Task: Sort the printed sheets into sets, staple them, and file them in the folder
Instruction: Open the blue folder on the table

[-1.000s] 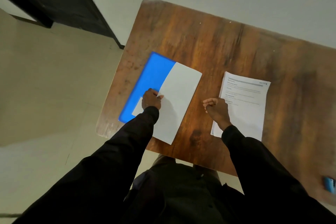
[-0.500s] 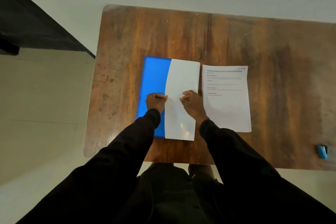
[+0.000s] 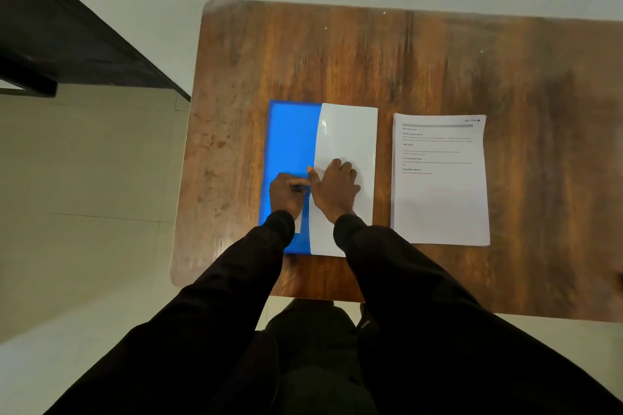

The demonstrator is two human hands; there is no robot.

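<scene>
A blue folder [image 3: 291, 138] lies open on the wooden table [image 3: 337, 54], its glossy white cover [image 3: 349, 135] folded over the right half. My left hand [image 3: 286, 195] has curled fingers and pinches something small on the blue part, beside the cover's left edge. What it pinches is hidden by the fingers. My right hand [image 3: 335, 187] lies flat on the white cover with fingers spread, thumb near my left fingertips. A stack of printed sheets [image 3: 440, 185] lies to the right of the folder, apart from both hands.
Dark furniture [image 3: 50, 27] stands on the floor to the left of the table. A small dark object [image 3: 619, 280] shows at the right edge of view on the table. My legs are below the table's near edge.
My right hand has moved left from beside the printed sheets onto the white cover and opened flat. My left hand has stayed at the folder. The view has swung square to the table.
</scene>
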